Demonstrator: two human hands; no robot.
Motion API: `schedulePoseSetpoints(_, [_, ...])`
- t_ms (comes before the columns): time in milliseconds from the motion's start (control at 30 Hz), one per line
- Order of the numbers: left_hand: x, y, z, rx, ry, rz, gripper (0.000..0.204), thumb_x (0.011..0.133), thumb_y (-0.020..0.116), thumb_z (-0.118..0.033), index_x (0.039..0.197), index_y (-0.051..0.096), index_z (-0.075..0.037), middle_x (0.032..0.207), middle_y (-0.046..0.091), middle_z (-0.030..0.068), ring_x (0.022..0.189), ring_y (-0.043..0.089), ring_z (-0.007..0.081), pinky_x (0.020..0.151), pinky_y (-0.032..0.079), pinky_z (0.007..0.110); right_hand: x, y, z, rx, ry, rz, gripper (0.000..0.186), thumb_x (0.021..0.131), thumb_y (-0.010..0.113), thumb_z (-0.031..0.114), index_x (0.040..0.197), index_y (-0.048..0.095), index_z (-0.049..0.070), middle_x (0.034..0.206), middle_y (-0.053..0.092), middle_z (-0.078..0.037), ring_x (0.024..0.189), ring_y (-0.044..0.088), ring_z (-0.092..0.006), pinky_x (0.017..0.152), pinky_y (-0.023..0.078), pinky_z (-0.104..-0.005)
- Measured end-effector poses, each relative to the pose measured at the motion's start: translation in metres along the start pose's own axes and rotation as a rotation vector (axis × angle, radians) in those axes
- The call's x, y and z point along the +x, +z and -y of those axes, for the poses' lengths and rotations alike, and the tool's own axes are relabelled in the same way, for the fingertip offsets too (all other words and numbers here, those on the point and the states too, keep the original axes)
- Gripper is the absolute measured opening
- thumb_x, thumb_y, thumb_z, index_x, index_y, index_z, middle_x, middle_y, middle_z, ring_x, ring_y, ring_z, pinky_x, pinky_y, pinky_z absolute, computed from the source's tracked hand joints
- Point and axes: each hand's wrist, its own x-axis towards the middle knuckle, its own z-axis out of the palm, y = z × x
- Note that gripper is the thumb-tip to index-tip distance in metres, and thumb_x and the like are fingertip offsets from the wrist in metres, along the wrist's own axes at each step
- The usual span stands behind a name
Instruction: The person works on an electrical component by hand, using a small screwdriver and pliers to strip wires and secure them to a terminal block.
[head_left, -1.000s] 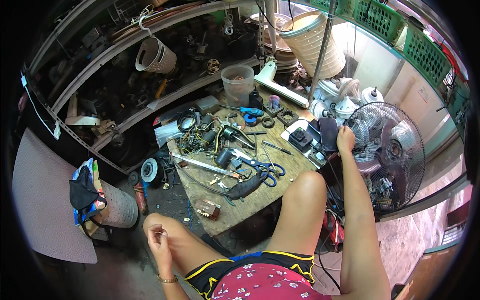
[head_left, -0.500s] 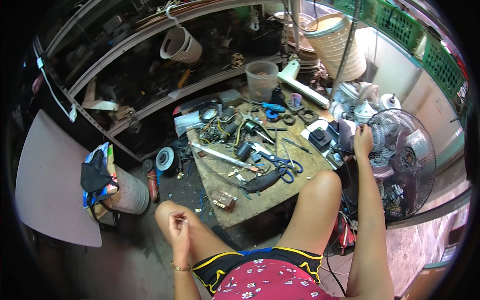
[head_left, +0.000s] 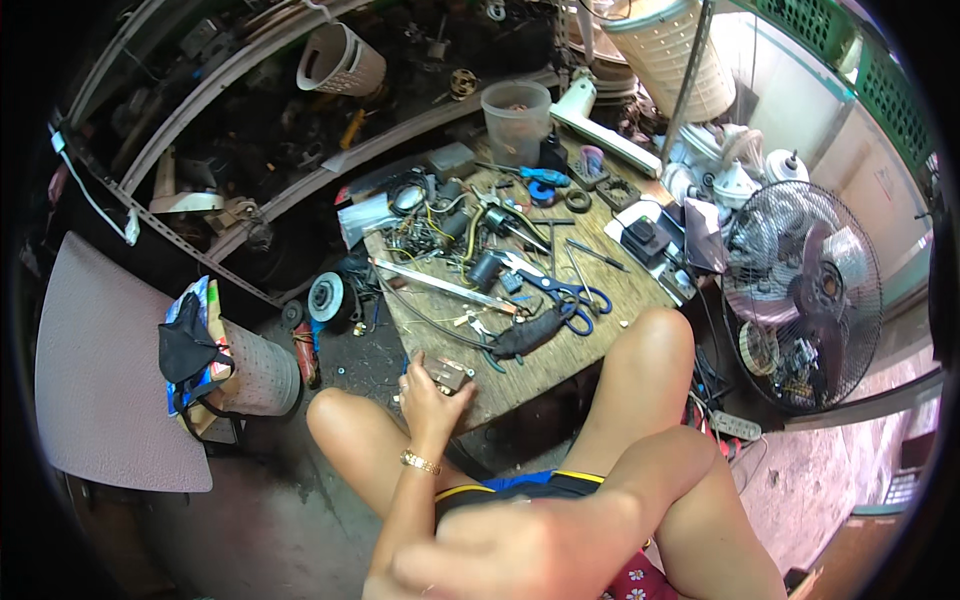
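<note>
My left hand [head_left: 431,405] grips a small brownish metal block [head_left: 450,374] at the near left edge of the wooden worktable [head_left: 415,325]. A gold watch is on that wrist. My right hand [head_left: 480,550] is large and motion-smeared near the lower middle, in front of my body, its fingers unclear. Near my left hand lie pliers [head_left: 481,340], a dark wrapped tool [head_left: 530,331] and blue-handled scissors [head_left: 555,290]. A silver bar [head_left: 440,283] crosses the table. A dark phone [head_left: 705,238] rests among devices at the table's right side.
A standing fan cage [head_left: 800,300] and white fan housings [head_left: 730,185] are at right. Shelves with dark parts run behind, with a hanging white basket [head_left: 340,65]. A clear bucket [head_left: 516,125] stands at the back. An angle grinder [head_left: 325,298] and perforated bin [head_left: 260,375] are at left.
My right hand has left the phone and swung down toward my body. My left hand has moved from my knee forward onto the metal block.
</note>
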Motion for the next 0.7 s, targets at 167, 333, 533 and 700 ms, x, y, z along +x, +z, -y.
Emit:
schedulePoseSetpoints(167, [-0.003,0.009,0.012,-0.173,-0.092,-0.028,0.081,0.061,0.095,-0.031,0.125,0.056,-0.001,0.116,0.064,0.019,0.112,0.059,0.0376,0.097,0.048,0.047,0.008,-0.023,0.011,-0.017,0.396,-0.053,0.026,0.066,0.076,0.028,0.087,0.07,0.014,0.086,0.069,-0.007,0.066,0.065,-0.0307,0.053,0.048,-0.0432])
schedulePoseSetpoints(333, [-0.031,-0.001,0.024,-0.438,0.054,-0.207,0.084,0.058,0.097,-0.018,0.128,0.053,-0.004,0.119,0.057,0.0145,0.113,0.055,0.0333,0.099,0.046,0.045,-0.055,-0.008,-0.097,0.064,0.827,-0.373,0.016,0.085,0.07,-0.002,0.101,0.066,0.0,0.09,0.068,-0.012,0.076,0.067,-0.0191,0.065,0.052,-0.0343])
schedulePoseSetpoints(533, [-0.032,-0.026,0.006,-0.479,0.287,-0.299,0.091,0.06,0.097,-0.018,0.134,0.046,-0.006,0.128,0.053,0.0125,0.12,0.053,0.0296,0.106,0.044,0.043,-0.138,0.045,-0.152,0.198,0.987,0.031,0.017,0.091,0.073,0.016,0.098,0.072,0.002,0.093,0.07,-0.012,0.086,0.069,-0.0274,0.078,0.053,-0.0375])
schedulePoseSetpoints(700, [-0.029,-0.029,0.003,-0.467,0.365,-0.374,0.084,0.059,0.095,-0.018,0.129,0.05,-0.008,0.125,0.056,0.0118,0.117,0.056,0.0334,0.101,0.047,0.047,-0.14,0.058,-0.149,0.204,0.954,0.095,0.015,0.088,0.077,0.015,0.099,0.075,0.004,0.094,0.07,-0.009,0.088,0.069,-0.0238,0.077,0.054,-0.0357])
